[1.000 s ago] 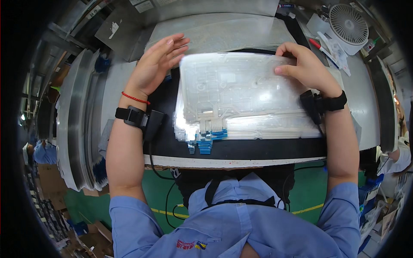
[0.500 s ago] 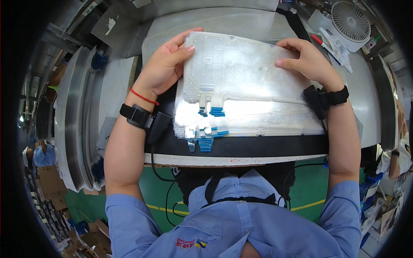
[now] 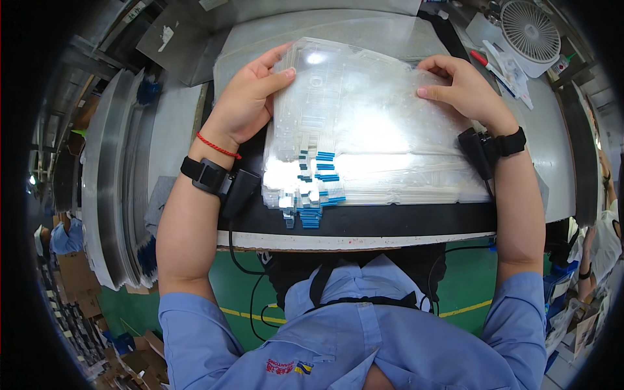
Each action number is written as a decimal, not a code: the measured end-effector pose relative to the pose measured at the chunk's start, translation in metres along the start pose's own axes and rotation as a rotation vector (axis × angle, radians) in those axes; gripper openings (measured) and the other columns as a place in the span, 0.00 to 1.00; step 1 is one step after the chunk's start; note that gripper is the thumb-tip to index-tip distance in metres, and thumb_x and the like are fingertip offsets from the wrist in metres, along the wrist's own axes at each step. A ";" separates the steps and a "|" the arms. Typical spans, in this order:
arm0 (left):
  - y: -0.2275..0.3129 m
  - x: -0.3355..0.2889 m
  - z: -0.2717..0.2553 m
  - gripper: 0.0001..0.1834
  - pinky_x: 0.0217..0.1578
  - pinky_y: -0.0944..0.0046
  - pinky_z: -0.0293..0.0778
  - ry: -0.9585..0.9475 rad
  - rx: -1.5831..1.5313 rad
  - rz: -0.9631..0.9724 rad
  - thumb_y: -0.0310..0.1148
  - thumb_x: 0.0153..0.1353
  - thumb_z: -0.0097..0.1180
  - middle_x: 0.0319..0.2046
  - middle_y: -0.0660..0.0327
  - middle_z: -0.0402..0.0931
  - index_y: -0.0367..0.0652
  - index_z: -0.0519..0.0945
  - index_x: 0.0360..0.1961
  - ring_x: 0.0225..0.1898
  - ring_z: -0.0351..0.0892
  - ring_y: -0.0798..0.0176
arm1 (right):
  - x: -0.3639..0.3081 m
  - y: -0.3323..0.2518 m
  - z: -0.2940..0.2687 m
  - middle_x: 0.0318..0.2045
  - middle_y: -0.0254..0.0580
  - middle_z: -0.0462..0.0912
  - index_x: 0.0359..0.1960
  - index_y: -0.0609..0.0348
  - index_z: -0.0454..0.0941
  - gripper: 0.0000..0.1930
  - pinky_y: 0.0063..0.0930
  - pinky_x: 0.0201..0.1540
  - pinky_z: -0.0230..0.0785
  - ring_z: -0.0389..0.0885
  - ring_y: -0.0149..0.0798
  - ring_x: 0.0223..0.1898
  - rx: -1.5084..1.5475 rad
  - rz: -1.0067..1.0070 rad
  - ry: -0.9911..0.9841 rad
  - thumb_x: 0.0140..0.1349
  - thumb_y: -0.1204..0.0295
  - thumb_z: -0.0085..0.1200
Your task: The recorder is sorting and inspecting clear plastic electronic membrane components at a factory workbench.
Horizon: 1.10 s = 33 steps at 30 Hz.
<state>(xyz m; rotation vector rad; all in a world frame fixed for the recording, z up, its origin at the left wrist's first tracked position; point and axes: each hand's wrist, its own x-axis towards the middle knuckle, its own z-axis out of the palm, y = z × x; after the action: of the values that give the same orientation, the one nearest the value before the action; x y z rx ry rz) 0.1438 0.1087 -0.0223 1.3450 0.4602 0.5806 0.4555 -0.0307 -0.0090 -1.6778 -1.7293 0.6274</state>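
Observation:
A stack of clear plastic membrane circuit sheets (image 3: pixel 370 110) lies in front of me, glare whitening its middle and near part. Striped blue-tipped ribbon tails (image 3: pixel 312 214) stick out toward me at its near left. My left hand (image 3: pixel 250 91) grips the left edge of the upper sheets, thumb on top and fingers behind. At the far right edge my right hand (image 3: pixel 458 91) pinches the same sheets, its thumb on top and the index finger curled at the edge. How many sheets are between the fingers cannot be made out.
A black mat (image 3: pixel 390 218) lies under the stack along the table's near edge. Beyond is a large translucent sheet (image 3: pixel 344 29). A white fan (image 3: pixel 530 32) and a red marker (image 3: pixel 479 60) are at the far right. Curved metal panels (image 3: pixel 117 182) stand at left.
The upper sheets' far left corner has risen and shifted away from me, and the upper ribbon tails have moved slightly farther off. Both hands keep their hold almost in place.

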 end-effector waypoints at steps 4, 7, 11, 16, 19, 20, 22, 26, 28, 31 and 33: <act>-0.001 -0.001 0.002 0.27 0.51 0.67 0.74 0.033 -0.015 -0.011 0.28 0.67 0.49 0.51 0.55 0.76 0.35 0.60 0.66 0.50 0.78 0.66 | 0.001 -0.001 -0.001 0.35 0.37 0.80 0.42 0.64 0.77 0.16 0.23 0.45 0.68 0.76 0.30 0.38 0.026 0.026 -0.017 0.55 0.69 0.64; 0.000 -0.001 0.000 0.27 0.52 0.66 0.74 -0.001 -0.098 0.010 0.28 0.67 0.48 0.51 0.54 0.76 0.35 0.60 0.66 0.50 0.77 0.66 | 0.000 -0.002 -0.001 0.34 0.36 0.80 0.41 0.64 0.77 0.16 0.23 0.44 0.68 0.75 0.30 0.38 0.012 0.040 -0.034 0.55 0.69 0.64; 0.000 -0.001 0.000 0.26 0.53 0.65 0.73 0.034 -0.075 -0.042 0.28 0.67 0.48 0.51 0.53 0.76 0.34 0.61 0.65 0.50 0.77 0.65 | 0.001 0.002 -0.003 0.35 0.38 0.80 0.41 0.64 0.77 0.16 0.24 0.45 0.68 0.76 0.30 0.38 0.005 0.071 -0.015 0.55 0.69 0.64; 0.001 -0.001 -0.001 0.25 0.53 0.65 0.73 0.001 -0.095 -0.034 0.28 0.67 0.47 0.51 0.52 0.76 0.34 0.62 0.64 0.51 0.77 0.64 | 0.000 0.005 -0.002 0.38 0.42 0.81 0.47 0.64 0.77 0.20 0.26 0.48 0.69 0.77 0.33 0.42 -0.049 -0.018 0.014 0.55 0.67 0.63; 0.002 -0.001 0.002 0.25 0.54 0.65 0.72 0.063 -0.058 -0.074 0.28 0.68 0.46 0.51 0.52 0.76 0.33 0.62 0.64 0.51 0.77 0.64 | 0.000 0.000 -0.002 0.42 0.44 0.81 0.51 0.65 0.76 0.24 0.27 0.50 0.69 0.77 0.35 0.44 0.067 0.083 0.004 0.55 0.64 0.63; 0.001 -0.001 0.000 0.25 0.54 0.64 0.72 0.055 -0.059 -0.078 0.28 0.67 0.46 0.51 0.52 0.75 0.33 0.61 0.64 0.51 0.77 0.64 | 0.000 0.001 -0.001 0.43 0.45 0.81 0.51 0.66 0.76 0.25 0.27 0.50 0.68 0.78 0.36 0.44 -0.001 0.052 0.004 0.55 0.63 0.63; 0.000 -0.001 -0.001 0.25 0.54 0.64 0.72 0.047 -0.059 -0.083 0.28 0.67 0.46 0.51 0.52 0.75 0.33 0.61 0.64 0.51 0.77 0.64 | 0.000 0.001 0.000 0.43 0.46 0.81 0.51 0.66 0.76 0.26 0.27 0.50 0.68 0.78 0.37 0.44 -0.069 0.021 0.004 0.55 0.62 0.63; -0.001 -0.002 0.001 0.25 0.54 0.65 0.72 0.064 -0.040 -0.084 0.28 0.67 0.47 0.51 0.52 0.76 0.32 0.61 0.64 0.51 0.77 0.64 | 0.000 0.002 0.000 0.43 0.46 0.81 0.50 0.66 0.77 0.25 0.27 0.49 0.69 0.78 0.37 0.44 -0.109 0.022 0.019 0.55 0.62 0.63; -0.001 -0.002 0.001 0.25 0.54 0.65 0.72 0.064 -0.043 -0.074 0.28 0.67 0.47 0.51 0.52 0.75 0.32 0.61 0.64 0.51 0.77 0.64 | 0.000 0.004 0.000 0.42 0.46 0.81 0.49 0.66 0.77 0.24 0.28 0.48 0.69 0.78 0.37 0.43 -0.089 0.028 0.026 0.55 0.62 0.63; 0.000 -0.001 -0.002 0.26 0.54 0.64 0.72 0.041 -0.035 -0.065 0.27 0.66 0.47 0.51 0.52 0.76 0.32 0.60 0.64 0.51 0.77 0.64 | 0.001 0.004 0.000 0.40 0.43 0.80 0.46 0.65 0.77 0.22 0.27 0.47 0.68 0.77 0.35 0.41 -0.090 0.013 0.041 0.55 0.62 0.63; 0.000 -0.001 -0.005 0.28 0.54 0.67 0.71 0.000 -0.049 -0.065 0.28 0.65 0.50 0.53 0.54 0.75 0.33 0.60 0.65 0.53 0.76 0.66 | 0.001 0.001 0.000 0.38 0.41 0.80 0.44 0.65 0.77 0.20 0.27 0.45 0.68 0.76 0.33 0.39 -0.067 0.025 0.043 0.56 0.63 0.63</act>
<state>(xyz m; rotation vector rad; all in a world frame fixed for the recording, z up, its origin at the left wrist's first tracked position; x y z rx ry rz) 0.1400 0.1114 -0.0231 1.2790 0.4848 0.5349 0.4564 -0.0299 -0.0096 -1.7481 -1.7187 0.5465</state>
